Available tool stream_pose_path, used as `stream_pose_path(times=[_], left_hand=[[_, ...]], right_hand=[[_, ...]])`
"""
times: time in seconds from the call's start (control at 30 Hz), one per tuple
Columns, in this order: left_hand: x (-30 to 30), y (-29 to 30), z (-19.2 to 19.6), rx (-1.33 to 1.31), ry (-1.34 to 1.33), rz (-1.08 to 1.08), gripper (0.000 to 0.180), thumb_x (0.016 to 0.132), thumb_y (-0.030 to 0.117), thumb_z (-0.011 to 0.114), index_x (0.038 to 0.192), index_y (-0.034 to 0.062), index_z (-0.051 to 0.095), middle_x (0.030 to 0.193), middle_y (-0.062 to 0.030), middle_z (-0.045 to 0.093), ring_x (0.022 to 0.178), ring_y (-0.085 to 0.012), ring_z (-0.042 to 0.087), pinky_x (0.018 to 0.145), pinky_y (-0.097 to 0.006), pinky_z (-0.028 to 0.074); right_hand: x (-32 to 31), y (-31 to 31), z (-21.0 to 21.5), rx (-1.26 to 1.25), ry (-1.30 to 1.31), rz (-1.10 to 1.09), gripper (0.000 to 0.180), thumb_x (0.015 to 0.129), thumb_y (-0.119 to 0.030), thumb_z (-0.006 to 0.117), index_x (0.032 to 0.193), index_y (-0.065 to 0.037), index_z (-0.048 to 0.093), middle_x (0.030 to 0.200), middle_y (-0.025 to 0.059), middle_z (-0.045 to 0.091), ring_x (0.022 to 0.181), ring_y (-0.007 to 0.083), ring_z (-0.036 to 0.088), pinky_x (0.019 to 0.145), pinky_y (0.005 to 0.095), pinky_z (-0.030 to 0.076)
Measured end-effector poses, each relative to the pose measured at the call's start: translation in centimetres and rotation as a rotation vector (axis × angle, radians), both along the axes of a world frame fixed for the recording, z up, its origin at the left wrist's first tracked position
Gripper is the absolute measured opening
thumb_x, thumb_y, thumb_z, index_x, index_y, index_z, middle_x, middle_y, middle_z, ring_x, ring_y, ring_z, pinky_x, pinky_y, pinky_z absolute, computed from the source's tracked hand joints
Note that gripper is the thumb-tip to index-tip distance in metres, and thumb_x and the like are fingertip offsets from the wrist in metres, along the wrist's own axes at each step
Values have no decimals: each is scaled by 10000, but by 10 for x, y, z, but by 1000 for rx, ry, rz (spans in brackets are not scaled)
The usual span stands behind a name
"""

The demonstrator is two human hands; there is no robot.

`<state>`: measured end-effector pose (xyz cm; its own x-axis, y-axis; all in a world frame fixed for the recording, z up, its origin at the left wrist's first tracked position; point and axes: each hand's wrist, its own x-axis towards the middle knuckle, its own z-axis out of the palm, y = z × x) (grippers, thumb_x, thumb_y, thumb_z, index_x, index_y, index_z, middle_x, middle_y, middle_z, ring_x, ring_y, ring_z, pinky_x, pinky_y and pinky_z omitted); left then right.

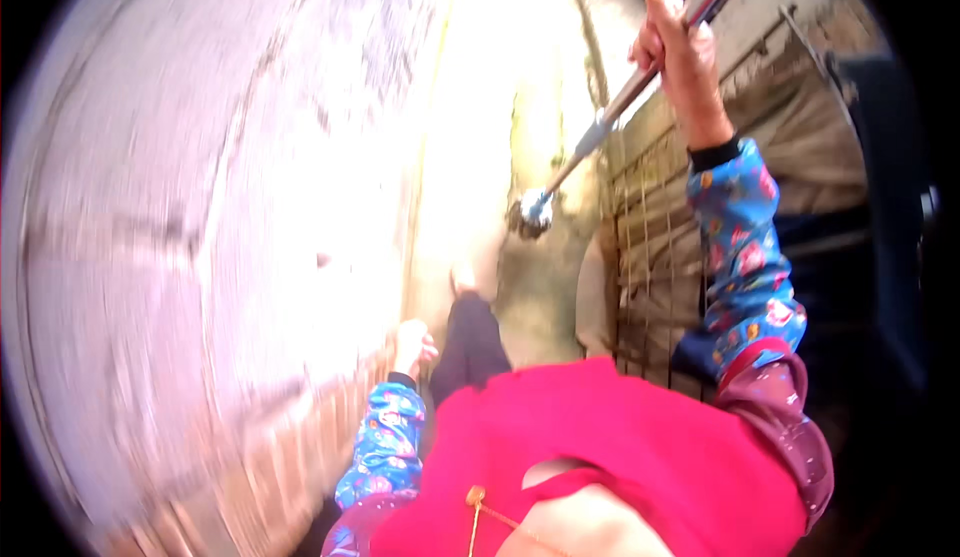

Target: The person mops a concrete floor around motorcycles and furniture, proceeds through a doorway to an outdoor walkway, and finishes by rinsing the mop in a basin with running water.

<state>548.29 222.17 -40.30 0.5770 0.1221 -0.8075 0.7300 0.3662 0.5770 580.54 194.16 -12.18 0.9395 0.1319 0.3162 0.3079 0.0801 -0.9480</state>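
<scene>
Here, the right hand (680, 52) has its fingers curled tight around a long, shiny metal pole (632, 90). Its lumpy silver tip (535, 215) points down near a brown wire grid (660, 247); swinging too far right could make it bump or snag. The left hand (412, 347) hangs low, too blurry to tell if its fingers are open.

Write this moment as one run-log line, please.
right hand: gripping pole | left hand: off pole, looks empty | shiny head: on pole end | floral sleeves: both forearms
</scene>
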Motion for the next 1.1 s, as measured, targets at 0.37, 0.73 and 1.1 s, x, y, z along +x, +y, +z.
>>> stream_pose_path(times=[0.37,0.73,1.1], left_hand=[[25,-7,27,-34,-189,-83,225,857,170,496,1043,51,454,743,-66,546,477,-137,540,444,-257,436],[56,-10,22,49,-241,-62,210,853,197,502,1019,77,455,726,-63,546,485,-156,558,447,-267,449],[43,38,-9,127,-207,-123,161,842,181,514,969,93,468,684,-47,546,448,-157,553,405,-262,438]], right_hand=[[-51,28,51,44,32,-181,301,841,-211,603,615,-139,418,494,-63,342,387,38,305,374,202,289],[-52,38,97,145,-109,-88,216,825,-198,627,705,-90,484,488,-55,363,369,35,313,345,194,254],[-99,47,123,214,-156,60,220,841,-194,606,693,-96,475,474,-68,330,360,38,284,346,207,206]])
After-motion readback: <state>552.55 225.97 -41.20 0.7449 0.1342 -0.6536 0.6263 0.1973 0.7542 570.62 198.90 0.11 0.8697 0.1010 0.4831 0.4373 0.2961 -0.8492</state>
